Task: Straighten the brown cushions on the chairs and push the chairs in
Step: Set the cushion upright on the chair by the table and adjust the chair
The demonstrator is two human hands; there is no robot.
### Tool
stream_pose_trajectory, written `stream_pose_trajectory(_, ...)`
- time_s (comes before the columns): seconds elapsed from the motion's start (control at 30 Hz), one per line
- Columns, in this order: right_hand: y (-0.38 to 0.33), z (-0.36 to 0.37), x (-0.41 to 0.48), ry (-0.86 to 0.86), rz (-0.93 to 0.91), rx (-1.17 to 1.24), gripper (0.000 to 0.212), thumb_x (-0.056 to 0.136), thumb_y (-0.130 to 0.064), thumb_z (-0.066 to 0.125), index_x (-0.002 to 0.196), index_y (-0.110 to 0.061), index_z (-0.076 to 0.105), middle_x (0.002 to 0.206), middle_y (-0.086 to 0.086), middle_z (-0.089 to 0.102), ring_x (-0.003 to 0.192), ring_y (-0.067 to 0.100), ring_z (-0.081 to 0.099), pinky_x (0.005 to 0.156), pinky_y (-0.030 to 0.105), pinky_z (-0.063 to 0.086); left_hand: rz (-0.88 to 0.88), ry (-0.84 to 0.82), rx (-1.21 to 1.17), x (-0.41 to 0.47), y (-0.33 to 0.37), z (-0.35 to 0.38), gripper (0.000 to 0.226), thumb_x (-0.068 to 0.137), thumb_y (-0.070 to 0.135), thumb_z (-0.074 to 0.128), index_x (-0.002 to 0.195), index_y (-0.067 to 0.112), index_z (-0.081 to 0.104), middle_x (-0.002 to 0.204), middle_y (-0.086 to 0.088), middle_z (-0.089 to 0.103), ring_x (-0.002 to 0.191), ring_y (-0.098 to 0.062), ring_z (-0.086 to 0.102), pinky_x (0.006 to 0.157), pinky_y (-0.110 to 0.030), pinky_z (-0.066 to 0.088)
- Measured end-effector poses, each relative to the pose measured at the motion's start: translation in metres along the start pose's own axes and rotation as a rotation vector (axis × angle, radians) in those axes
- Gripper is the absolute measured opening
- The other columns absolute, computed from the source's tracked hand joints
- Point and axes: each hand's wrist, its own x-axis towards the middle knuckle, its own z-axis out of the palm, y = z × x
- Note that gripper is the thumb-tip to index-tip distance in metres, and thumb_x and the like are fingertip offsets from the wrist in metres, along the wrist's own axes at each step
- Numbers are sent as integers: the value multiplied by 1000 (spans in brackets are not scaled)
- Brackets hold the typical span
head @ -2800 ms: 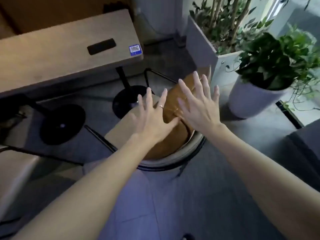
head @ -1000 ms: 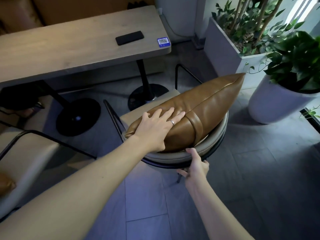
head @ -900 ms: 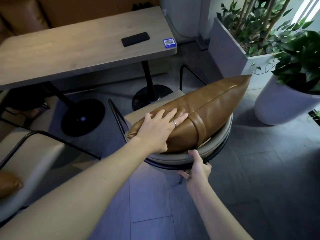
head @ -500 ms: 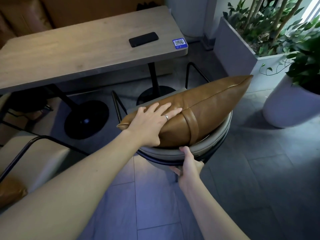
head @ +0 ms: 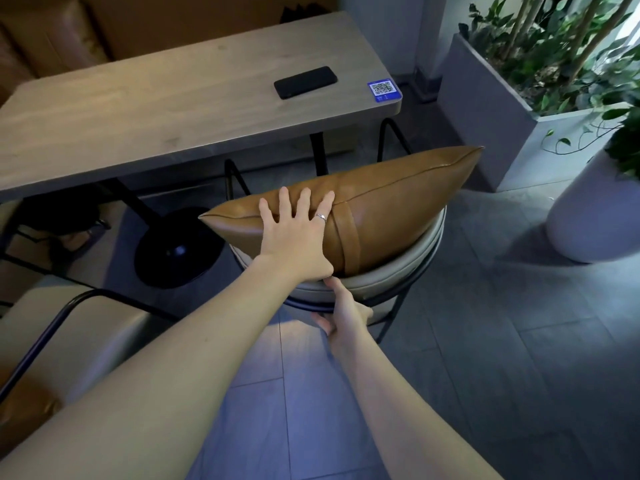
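A brown leather cushion stands on its edge along the curved beige backrest of a black-framed chair. My left hand lies flat on the cushion's left half, fingers spread, a ring on one finger. My right hand grips the backrest's rim from below, thumb on top, fingers curled under the black frame. The chair's seat is mostly hidden behind the cushion. A second beige chair sits at the lower left with another brown cushion partly in view.
A long wooden table stands just beyond the chair, with a black phone and a blue QR sticker. Its round black base sits on the floor. A grey planter and a white pot stand at right.
The chair with its cushion has moved toward the table, its front now under the table's edge. My left hand stays pressed on the cushion and my right hand keeps its grip on the backrest.
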Motion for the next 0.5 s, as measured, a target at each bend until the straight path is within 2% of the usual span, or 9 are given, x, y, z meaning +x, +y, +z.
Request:
stream_pose_trajectory(0.07, 6, 13, 3, -7, 16, -10, 86, 73, -22, 95, 131, -13, 33, 118, 11, 51, 108, 28, 62, 77, 37, 64, -45, 12, 2, 3, -2, 3, 120, 73, 58, 73, 157, 28, -8, 166, -13, -2, 148, -42, -8, 115, -66, 1)
stream_pose_trajectory(0.13, 10, 20, 6, -45, 38, -53, 93, 71, -28, 96, 136, -13, 31, 123, 11, 52, 103, 26, 63, 80, 38, 64, -77, 17, -2, 3, -4, 5, 120, 73, 58, 72, 157, 25, -6, 165, -14, -2, 149, -41, -8, 115, -66, 1)
stream_pose_trajectory(0.23, 9, 7, 12, -156, 79, -186, 105, 72, -41, 94, 153, -14, 32, 148, 17, 54, 126, 32, 63, 89, 49, 61, -92, 18, -31, 3, -4, 3, 119, 73, 59, 72, 158, 22, -3, 166, -13, -1, 149, -39, -7, 115, -66, 2)
stream_pose_trajectory(0.3, -3, -15, 12, -197, 64, -287, 117, 68, -53, 93, 160, -21, 28, 155, 14, 50, 127, 35, 62, 86, 51, 62, -99, 14, -64, 4, 2, -1, 119, 73, 61, 71, 158, 17, 0, 166, -12, -2, 150, -36, -8, 115, -66, 3)
stream_pose_trajectory(0.4, -43, -46, 21, -92, -85, -341, 104, 72, -52, 91, 152, -22, 32, 144, 8, 54, 117, 34, 65, 75, 48, 64, -107, 47, -132, 8, 17, -6, 120, 73, 71, 66, 158, 13, 5, 166, -11, -2, 150, -34, -5, 116, -65, 6)
stream_pose_trajectory(0.5, -91, -60, 30, -35, -151, -371, 107, 77, -49, 89, 159, -32, 22, 147, 11, 50, 114, 37, 68, 84, 54, 65, -73, 116, -199, 13, 37, -10, 122, 69, 81, 63, 157, 28, -2, 166, -10, -3, 150, -37, -5, 115, -67, 8)
